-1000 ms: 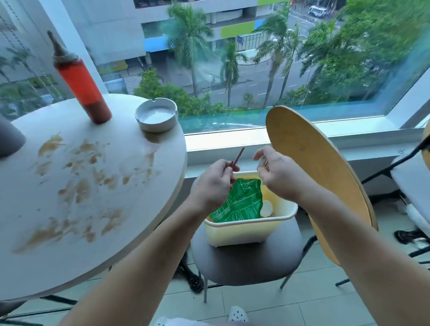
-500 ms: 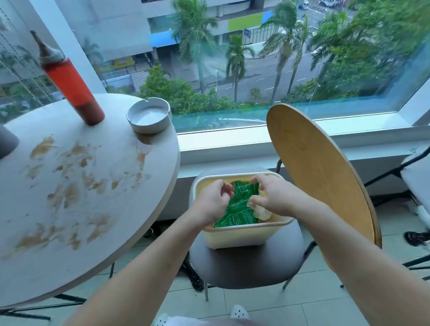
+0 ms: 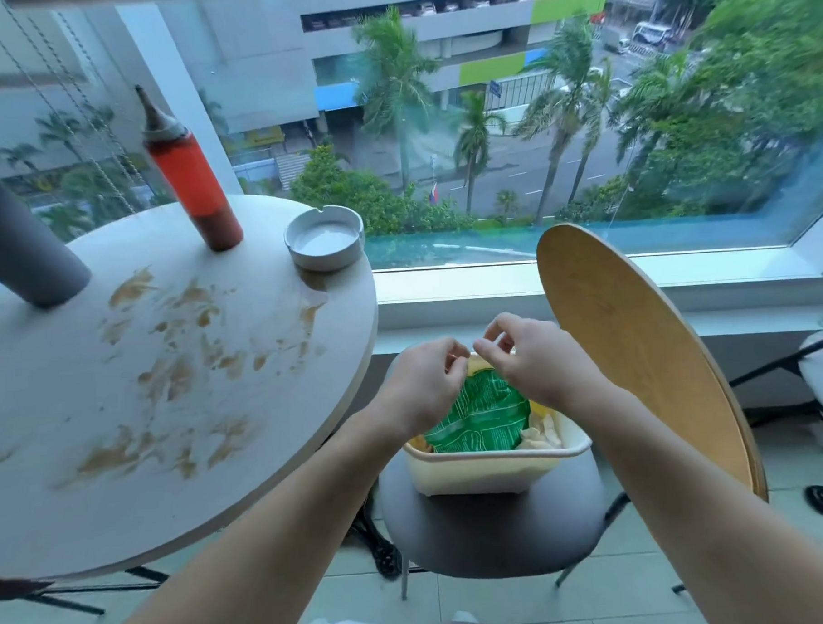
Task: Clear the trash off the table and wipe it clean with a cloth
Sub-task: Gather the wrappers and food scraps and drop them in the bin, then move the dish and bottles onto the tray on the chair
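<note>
Both hands, left (image 3: 422,386) and right (image 3: 539,358), hover loosely curled and empty above the bin (image 3: 492,468), the smeared table (image 3: 168,393) lying nearer the left.

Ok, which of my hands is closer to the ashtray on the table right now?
Left. Your left hand is over the bin's table-side edge, below and right of the ashtray. Your right hand is farther right, over the bin toward the chair back.
</note>
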The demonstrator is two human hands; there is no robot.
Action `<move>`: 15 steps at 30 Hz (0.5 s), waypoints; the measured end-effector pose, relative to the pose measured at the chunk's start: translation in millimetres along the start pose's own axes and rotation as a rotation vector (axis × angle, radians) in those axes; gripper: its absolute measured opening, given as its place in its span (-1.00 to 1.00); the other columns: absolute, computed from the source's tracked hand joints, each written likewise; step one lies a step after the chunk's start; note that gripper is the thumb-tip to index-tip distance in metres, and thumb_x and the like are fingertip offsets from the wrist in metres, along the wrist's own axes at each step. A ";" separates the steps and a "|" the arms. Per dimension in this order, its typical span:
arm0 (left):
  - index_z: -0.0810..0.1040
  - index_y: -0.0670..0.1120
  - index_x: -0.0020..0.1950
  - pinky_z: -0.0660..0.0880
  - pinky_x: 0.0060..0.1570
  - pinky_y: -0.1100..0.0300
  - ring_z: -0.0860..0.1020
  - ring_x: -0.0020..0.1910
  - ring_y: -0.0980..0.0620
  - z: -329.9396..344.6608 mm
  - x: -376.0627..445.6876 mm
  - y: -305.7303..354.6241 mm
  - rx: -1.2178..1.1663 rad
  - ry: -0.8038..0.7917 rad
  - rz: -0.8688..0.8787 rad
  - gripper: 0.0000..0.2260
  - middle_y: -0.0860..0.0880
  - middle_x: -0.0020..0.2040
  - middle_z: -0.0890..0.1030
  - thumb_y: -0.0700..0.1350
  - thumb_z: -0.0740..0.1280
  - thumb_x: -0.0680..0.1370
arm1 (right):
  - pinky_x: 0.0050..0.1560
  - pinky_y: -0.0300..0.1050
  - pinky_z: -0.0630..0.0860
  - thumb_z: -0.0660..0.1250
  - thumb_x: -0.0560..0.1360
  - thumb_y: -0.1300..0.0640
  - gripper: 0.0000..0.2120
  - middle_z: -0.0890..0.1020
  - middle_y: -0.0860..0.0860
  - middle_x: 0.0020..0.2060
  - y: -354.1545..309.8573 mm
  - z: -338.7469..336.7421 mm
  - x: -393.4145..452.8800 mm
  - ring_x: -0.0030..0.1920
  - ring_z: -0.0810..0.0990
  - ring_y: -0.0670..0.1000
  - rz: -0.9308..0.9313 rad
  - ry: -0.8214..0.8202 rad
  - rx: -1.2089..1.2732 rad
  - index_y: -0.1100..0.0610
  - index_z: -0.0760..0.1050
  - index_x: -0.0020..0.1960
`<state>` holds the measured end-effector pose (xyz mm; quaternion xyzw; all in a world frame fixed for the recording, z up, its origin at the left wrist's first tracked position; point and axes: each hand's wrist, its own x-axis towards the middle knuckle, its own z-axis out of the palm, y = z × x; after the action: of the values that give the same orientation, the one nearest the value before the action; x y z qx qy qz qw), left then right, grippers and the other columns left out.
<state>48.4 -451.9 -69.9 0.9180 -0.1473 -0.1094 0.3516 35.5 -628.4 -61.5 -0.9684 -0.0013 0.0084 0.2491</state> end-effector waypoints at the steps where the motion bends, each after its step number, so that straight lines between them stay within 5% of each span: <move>1: 0.62 -0.06 0.26 0.56 0.13 0.06 0.62 0.04 0.01 -2.5 -1.6 3.5 -0.008 0.005 0.009 -0.76 -0.03 0.10 0.69 -0.03 0.25 0.68 | -0.18 -0.04 0.56 0.24 0.61 -0.19 -0.73 0.65 -0.09 -0.15 -2.5 -1.2 0.3 -0.19 0.60 -0.03 -0.007 0.015 0.008 0.00 0.54 0.04; 8: 0.61 -0.02 0.09 0.60 -0.06 -0.02 0.64 -0.18 0.02 -28.9 -15.7 13.6 -0.029 0.080 0.025 -0.80 0.00 -0.12 0.67 0.03 0.23 0.67 | -0.38 -0.02 0.35 0.23 0.64 -0.11 -0.69 0.52 -0.05 -0.40 -31.2 -6.3 6.9 -0.37 0.48 -0.01 -0.103 0.125 0.076 0.03 0.43 -0.20; 15: 0.59 -0.07 -0.03 0.50 -0.18 0.08 0.57 -0.21 0.00 -63.6 -30.0 17.0 -0.043 0.192 0.098 -0.81 -0.02 -0.21 0.64 0.00 0.27 0.67 | -0.38 -0.10 0.30 0.23 0.65 -0.08 -0.64 0.49 -0.01 -0.45 -63.6 -9.2 12.2 -0.40 0.43 0.02 -0.141 0.170 0.124 0.07 0.40 -0.26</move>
<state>36.5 -414.5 -9.2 0.9081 -0.1555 -0.0068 0.3887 48.0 -577.0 -22.9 -0.9459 -0.0479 -0.0911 0.3078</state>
